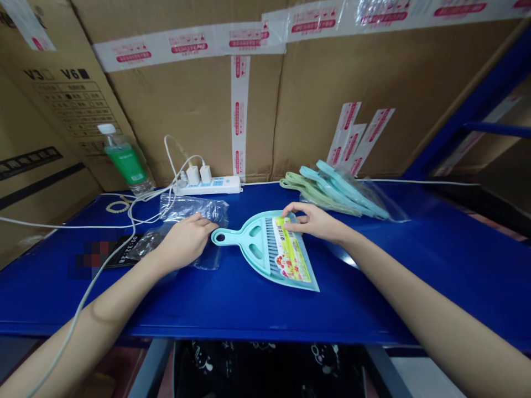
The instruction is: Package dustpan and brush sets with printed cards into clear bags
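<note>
Left hand (188,240) curled at dustpan handle (228,237), right hand (316,222) touching label (292,251); either grip's hold part-hidden, unclear.

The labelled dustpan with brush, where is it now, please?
In the head view, the labelled dustpan with brush is near the centre, between the left hand at its handle and the right hand at its far edge.

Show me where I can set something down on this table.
Bare blue table: the front strip between the dustpan set and the near edge, and the broad patch right of the right forearm. Crowded: back left, with bottle, cables, power strip and clear plastic; back right of centre, with the handled items.
</note>
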{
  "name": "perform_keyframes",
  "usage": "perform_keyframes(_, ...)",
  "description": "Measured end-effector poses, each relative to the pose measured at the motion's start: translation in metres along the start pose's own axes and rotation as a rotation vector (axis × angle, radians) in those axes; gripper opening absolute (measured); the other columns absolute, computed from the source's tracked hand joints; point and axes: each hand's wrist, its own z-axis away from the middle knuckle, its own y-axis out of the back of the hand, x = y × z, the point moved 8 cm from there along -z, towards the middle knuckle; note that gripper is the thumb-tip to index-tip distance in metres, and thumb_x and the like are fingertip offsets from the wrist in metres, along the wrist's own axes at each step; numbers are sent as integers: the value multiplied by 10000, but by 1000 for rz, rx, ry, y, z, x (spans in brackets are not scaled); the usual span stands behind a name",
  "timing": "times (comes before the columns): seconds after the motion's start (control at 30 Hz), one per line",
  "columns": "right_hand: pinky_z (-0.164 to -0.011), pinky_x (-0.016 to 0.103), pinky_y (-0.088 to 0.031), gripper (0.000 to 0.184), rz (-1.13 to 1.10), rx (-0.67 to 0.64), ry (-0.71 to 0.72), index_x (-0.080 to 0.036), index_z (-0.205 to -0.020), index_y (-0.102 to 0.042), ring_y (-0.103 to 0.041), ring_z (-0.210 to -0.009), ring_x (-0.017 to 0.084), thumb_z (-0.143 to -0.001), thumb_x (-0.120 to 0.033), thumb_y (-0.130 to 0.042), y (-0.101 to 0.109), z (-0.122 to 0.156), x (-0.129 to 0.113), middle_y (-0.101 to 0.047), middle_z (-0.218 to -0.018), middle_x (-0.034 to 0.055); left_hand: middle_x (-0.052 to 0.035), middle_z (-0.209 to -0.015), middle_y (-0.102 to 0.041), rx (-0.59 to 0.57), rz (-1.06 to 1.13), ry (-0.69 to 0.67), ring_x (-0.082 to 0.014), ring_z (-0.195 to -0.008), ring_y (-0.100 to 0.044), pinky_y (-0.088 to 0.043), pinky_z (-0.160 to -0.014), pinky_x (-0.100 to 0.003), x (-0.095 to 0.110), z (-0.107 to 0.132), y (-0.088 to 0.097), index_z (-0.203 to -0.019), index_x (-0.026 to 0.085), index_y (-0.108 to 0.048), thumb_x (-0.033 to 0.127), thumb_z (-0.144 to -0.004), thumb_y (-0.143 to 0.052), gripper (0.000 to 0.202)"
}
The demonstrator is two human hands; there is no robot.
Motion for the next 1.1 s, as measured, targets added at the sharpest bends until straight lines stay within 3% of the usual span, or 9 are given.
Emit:
perform_keyframes(0.13, -550, 275, -446, 329, -7, 8, -20, -216, -842, -513, -574, -688, 150, -633, -368, -715, 0, 1, -2, -555, -863, 15, -70, -908, -706, 13, 8, 0, -246, -834, -587, -502, -729, -365, 0, 0, 1, -998, 147, -654, 112, -883, -332, 344)
perform_keyframes(0.27, -551, 279, -443, 349, -12, -4, 3, -221, -885, -517, -576, -714, 158, -650, -406, -697, 0, 2, -6, -565, -896, 22, -86, -1022, -678, 51, -31, 9, -250, -911, -584, -505, -800, -386, -3, 1, 2, -1014, 164, -666, 138, -880, -369, 327)
perform_keyframes(0.5, -592, 294, -400, 318, 103, -71, 37, -188, -818, -609, -516, -654, 138, -632, -432, -692, -3, 1, -8, -611, -818, 29, -120, -1146, -579, 67, -161, 163, -277, -1015, -552, -524, -789, -393, -14, 1, 5, -1013, 213, -700, 177, -881, -407, 323)
perform_keyframes(0.67, -604, 303, -415, 307, 126, -51, 7, -180, -846, -646, -541, -671, 156, -646, -411, -683, -2, 1, -6, -622, -782, 30, -120, -1068, -577, -63, -188, 294, -278, -1021, -565, -516, -785, -363, -17, 2, 6, -1040, 216, -685, 251, -911, -412, 303)
perform_keyframes(0.8, -641, 314, -437, 285, 115, -42, 1, -174, -853, -663, -573, -733, 178, -671, -393, -668, -1, 2, -6, -637, -793, 39, -103, -1057, -612, -256, -143, 398, -260, -892, -637, -511, -706, -342, -21, 7, -3, -1139, 211, -597, 307, -930, -381, 316)
perform_keyframes(0.9, -652, 324, -445, 279, 97, -26, -19, -172, -867, -676, -580, -735, 182, -695, -391, -653, 1, 2, -3, -652, -820, 47, -107, -971, -666, -329, -138, 430, -285, -842, -659, -498, -679, -355, -22, 9, -8, -1168, 166, -530, 349, -934, -369, 337)
perform_keyframes(1.1, -734, 343, -468, 224, -30, -16, -30, -194, -878, -691, -601, -818, 196, -709, -339, -671, 1, 1, 0, -680, -907, 52, -88, -743, -680, -332, -121, 358, -272, -698, -664, -436, -572, -308, -20, 8, -13, -909, 173, -559, 348, -934, -331, 289)
